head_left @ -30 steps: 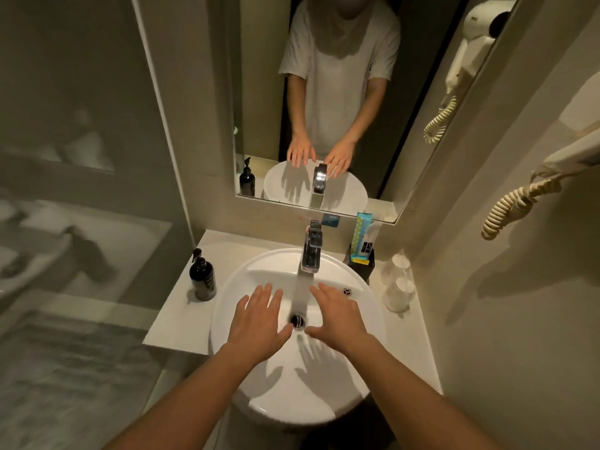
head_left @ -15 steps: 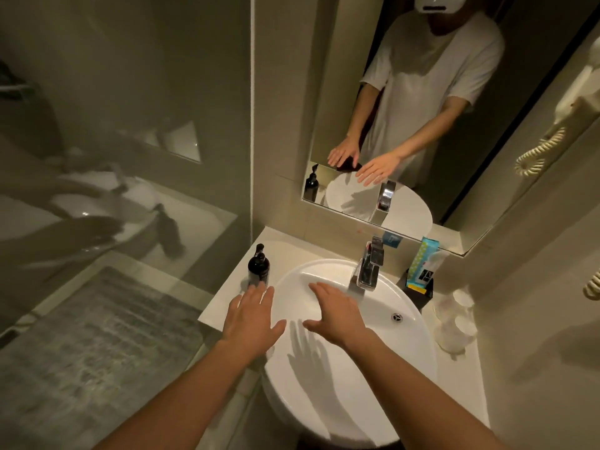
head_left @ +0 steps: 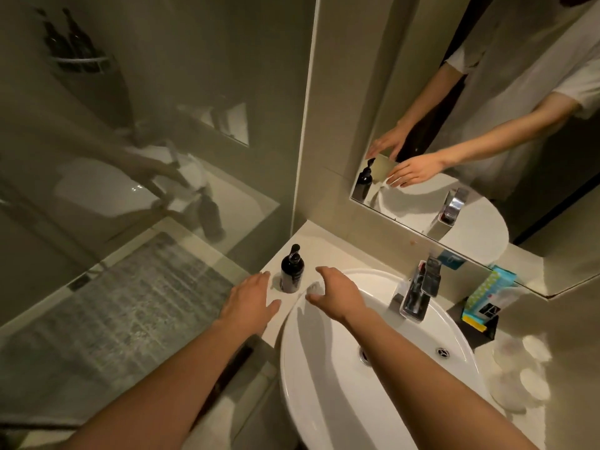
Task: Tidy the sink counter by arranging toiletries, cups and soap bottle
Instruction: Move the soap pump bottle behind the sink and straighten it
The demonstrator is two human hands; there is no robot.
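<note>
A black pump soap bottle [head_left: 291,271] stands upright on the pale counter [head_left: 328,251], left of the white basin [head_left: 383,378]. My left hand [head_left: 249,298] is open just left of the bottle, fingers spread, not touching it. My right hand [head_left: 337,293] is open just right of the bottle, over the basin's left rim. At the far right, a black tray [head_left: 480,323] holds packaged toiletries [head_left: 487,293]. Two white cups [head_left: 532,388] lie beside it, blurred.
A chrome tap [head_left: 418,290] rises behind the basin. A mirror [head_left: 487,125] above the counter reflects the person's arms. A glass shower screen [head_left: 146,157] stands to the left, with a grey mat [head_left: 113,319] on the floor below.
Both hands have moved left from over the basin to either side of the soap bottle. The view has turned left and moved closer.
</note>
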